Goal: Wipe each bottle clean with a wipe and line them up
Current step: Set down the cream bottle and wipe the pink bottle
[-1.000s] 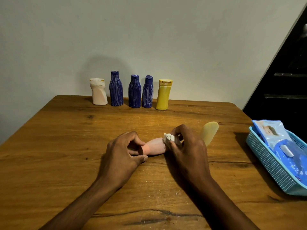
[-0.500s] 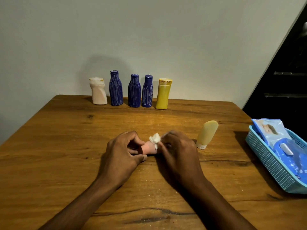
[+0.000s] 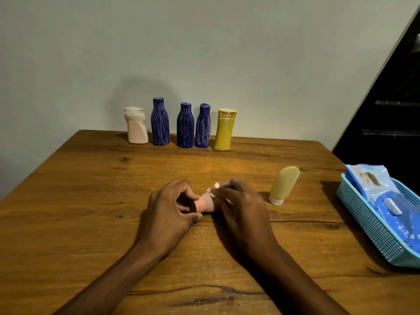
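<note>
A small pink bottle [image 3: 205,203] lies on its side at the middle of the wooden table [image 3: 91,201]. My left hand [image 3: 170,205] grips its left end. My right hand [image 3: 241,205] covers most of its body and pinches a crumpled white wipe [image 3: 214,189] against it. A pale yellow tube [image 3: 284,185] stands cap down, leaning, just right of my right hand. Along the far edge stand a white bottle [image 3: 135,126], three blue bottles [image 3: 160,122] [image 3: 185,126] [image 3: 203,126] and a yellow bottle [image 3: 225,130] in a row.
A light blue plastic basket [image 3: 372,226] sits at the table's right edge and holds blue packs of wipes [image 3: 372,180]. A pale wall stands behind the row of bottles. A dark stairway lies to the right, beyond the table.
My right hand has slid left along the pink bottle with the wipe, covering more of it and uncovering the yellow tube. My left hand has stayed put.
</note>
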